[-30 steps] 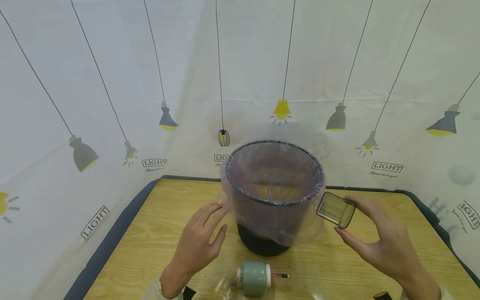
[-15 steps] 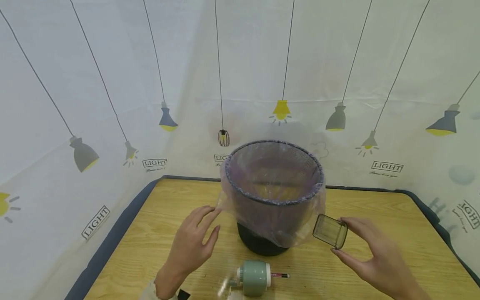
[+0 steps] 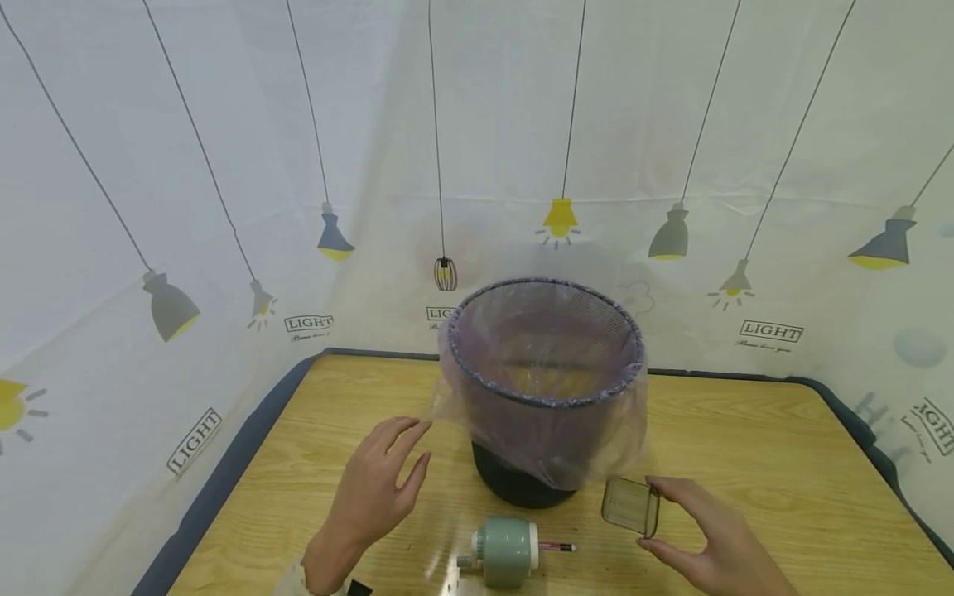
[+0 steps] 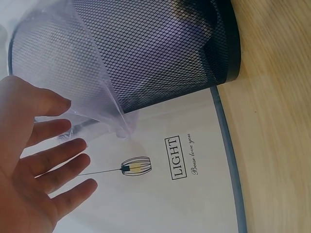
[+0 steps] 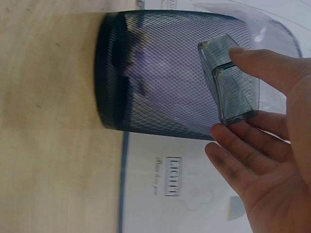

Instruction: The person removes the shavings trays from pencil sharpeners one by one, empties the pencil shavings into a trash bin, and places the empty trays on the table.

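My right hand [image 3: 711, 538] pinches a small smoky transparent plastic shavings drawer [image 3: 628, 507] between thumb and fingers. In the right wrist view, the drawer [image 5: 235, 87] appears in front of the waste bin. My left hand [image 3: 373, 488] is held with spread fingers, left of the bin and near the hanging edge of its liner; it holds nothing. A black mesh waste bin [image 3: 514, 484] stands upright, with a thin pinkish plastic bag [image 3: 537, 439] folded over its rim. Nearer to me lies a green pencil sharpener [image 3: 507, 553] on its side.
A short dark red and black stick with a white end [image 3: 557, 547] shows beside the sharpener. The wooden table [image 3: 760, 447] has a dark blue back edge, and a pale curtain printed with lamps [image 3: 768, 165] hangs behind it.
My right hand has moved down and left with the shavings drawer, from beside the bag toward the sharpener. The left hand has drawn back slightly from the bag.
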A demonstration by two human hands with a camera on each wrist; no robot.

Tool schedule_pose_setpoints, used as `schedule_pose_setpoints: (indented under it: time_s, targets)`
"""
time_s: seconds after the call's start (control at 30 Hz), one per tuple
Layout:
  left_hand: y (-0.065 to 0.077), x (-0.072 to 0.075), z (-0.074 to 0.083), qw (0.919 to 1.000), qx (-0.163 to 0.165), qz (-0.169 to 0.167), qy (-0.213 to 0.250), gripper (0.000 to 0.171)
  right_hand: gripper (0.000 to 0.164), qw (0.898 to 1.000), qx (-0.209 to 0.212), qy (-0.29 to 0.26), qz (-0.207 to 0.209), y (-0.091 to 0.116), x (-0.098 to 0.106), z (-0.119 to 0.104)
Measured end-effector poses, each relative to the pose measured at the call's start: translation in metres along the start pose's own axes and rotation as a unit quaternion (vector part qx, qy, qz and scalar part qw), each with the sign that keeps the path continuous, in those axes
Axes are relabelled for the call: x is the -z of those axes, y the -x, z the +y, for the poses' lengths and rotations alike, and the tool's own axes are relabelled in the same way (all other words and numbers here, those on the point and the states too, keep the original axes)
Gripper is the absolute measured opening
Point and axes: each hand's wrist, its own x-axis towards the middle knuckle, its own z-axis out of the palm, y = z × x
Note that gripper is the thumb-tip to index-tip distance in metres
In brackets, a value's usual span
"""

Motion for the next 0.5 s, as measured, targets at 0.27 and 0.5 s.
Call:
schedule_pose_setpoints:
  time_s: [0.27,0.5]
  targets:
    - [0.004,-0.001,-0.003,0.9997,0.015,-0.014,-0.01,0.04,0.066,0.977,-0.107,-0.067,-0.174,0.014,-0.011,0.013]
    - [0.006,-0.001,-0.005,0.9993,0.022,-0.028,-0.014,0.039,0.066,0.95,-0.125,-0.112,-0.262,0.019,-0.017,0.026]
